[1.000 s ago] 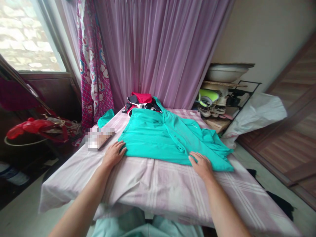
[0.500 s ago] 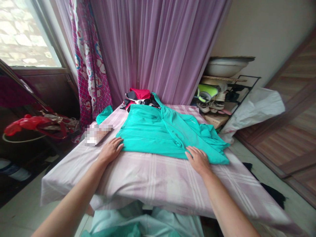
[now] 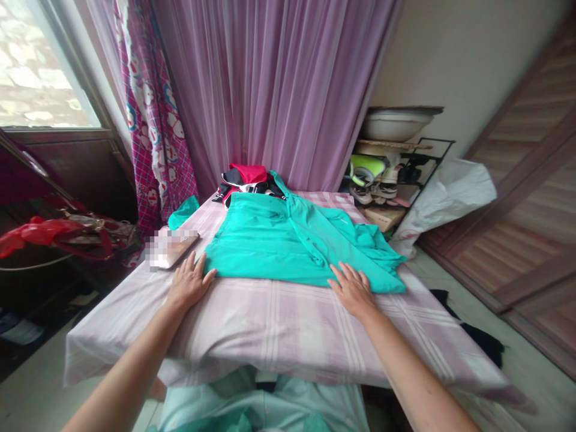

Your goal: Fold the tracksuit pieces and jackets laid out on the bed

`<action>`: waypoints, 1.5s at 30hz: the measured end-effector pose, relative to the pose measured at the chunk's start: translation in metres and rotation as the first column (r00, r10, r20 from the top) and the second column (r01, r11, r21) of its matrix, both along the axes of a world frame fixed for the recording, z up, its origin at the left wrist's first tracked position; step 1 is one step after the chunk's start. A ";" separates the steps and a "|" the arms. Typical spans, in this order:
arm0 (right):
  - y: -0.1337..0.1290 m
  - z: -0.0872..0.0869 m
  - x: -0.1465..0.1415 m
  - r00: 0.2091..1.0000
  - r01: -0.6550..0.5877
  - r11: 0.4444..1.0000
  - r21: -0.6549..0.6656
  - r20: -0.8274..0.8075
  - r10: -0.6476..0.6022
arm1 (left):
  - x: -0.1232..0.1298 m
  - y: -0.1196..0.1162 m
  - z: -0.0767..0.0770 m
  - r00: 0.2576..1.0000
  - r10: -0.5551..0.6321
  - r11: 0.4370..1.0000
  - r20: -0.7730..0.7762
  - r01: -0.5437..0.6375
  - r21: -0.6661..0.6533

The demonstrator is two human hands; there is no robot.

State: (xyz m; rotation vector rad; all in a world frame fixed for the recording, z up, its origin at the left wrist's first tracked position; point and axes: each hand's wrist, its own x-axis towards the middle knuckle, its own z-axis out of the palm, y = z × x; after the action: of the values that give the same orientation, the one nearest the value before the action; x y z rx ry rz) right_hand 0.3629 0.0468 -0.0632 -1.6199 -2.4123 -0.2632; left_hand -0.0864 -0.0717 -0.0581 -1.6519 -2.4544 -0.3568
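A turquoise garment [image 3: 256,240], partly folded over, lies on the table with its near edge fairly straight. Its right side is bunched and wrinkled. My left hand [image 3: 189,285] rests palm down with fingers apart at the garment's near left corner, on the tablecloth [image 3: 274,330]. Over the near edge toward the right, my right hand [image 3: 353,289] lies flat, its spread fingertips on the turquoise cloth. Neither hand grips anything.
A phone-like flat object [image 3: 182,249], partly blurred, lies left of the garment. Behind are red and black clothes [image 3: 247,177] and a small turquoise cloth [image 3: 183,212]. A shoe rack [image 3: 391,180] and a white sack [image 3: 445,198] stand at the right.
My left hand has slid slightly off the garment's left corner, its fingers spreading wider. My right hand's fingers now spread farther over the near edge. The view has shifted a little.
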 end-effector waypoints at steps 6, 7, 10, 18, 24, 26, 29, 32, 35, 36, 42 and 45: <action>-0.001 0.004 -0.001 1.000 0.007 1.000 -0.031 0.000 -0.007 | 0.002 -0.006 0.002 0.999 0.031 0.999 0.008 -0.031 -0.027; -0.002 0.005 -0.001 1.000 0.013 0.999 -0.045 0.002 -0.013 | 0.002 -0.007 0.003 0.999 0.037 0.999 0.002 -0.037 -0.030; -0.003 0.008 -0.002 1.000 0.023 0.995 -0.094 0.007 -0.022 | 0.003 -0.008 0.002 0.998 0.056 0.998 -0.018 -0.056 -0.027; -0.003 0.009 -0.002 1.000 0.031 0.995 -0.100 0.001 -0.031 | 0.004 -0.007 0.005 0.997 0.075 0.996 -0.021 -0.076 -0.039; -0.001 0.006 -0.002 0.999 0.022 0.997 -0.074 -0.026 -0.024 | 0.003 -0.007 0.008 0.998 0.059 0.994 -0.028 -0.061 -0.087; 0.000 0.004 -0.001 0.999 0.020 0.998 -0.067 -0.039 -0.023 | 0.002 -0.007 0.005 0.998 0.051 0.995 -0.035 -0.054 -0.085; 0.003 0.001 0.000 0.998 0.025 0.998 -0.064 -0.049 -0.028 | 0.000 -0.006 0.002 0.999 0.027 0.997 -0.034 -0.030 -0.073; 0.003 0.000 0.001 0.998 0.024 0.998 -0.065 -0.051 -0.028 | -0.001 -0.007 0.000 0.999 0.025 0.997 -0.031 -0.027 -0.071; 0.002 0.000 0.002 0.999 0.031 0.996 -0.090 -0.029 -0.033 | 0.001 -0.009 0.001 0.999 0.030 0.997 -0.020 -0.031 -0.075; 0.002 0.000 0.002 0.999 0.035 0.995 -0.098 -0.019 -0.037 | 0.002 -0.010 0.001 0.999 0.030 0.996 -0.014 -0.031 -0.079; 0.003 -0.004 0.004 1.000 0.026 0.995 -0.099 0.006 -0.025 | 0.008 -0.016 0.001 0.998 0.055 0.995 0.012 -0.054 -0.089; 0.005 -0.007 0.006 1.000 0.014 0.996 -0.087 -0.001 -0.014 | 0.009 -0.019 0.001 0.998 0.057 0.995 0.019 -0.055 -0.083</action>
State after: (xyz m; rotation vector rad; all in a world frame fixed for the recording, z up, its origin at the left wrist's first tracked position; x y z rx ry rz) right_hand 0.3689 0.0518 -0.0701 -1.6733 -2.4437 -0.1621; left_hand -0.0774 -0.0904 -0.0574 -1.6145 -2.5571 -0.2704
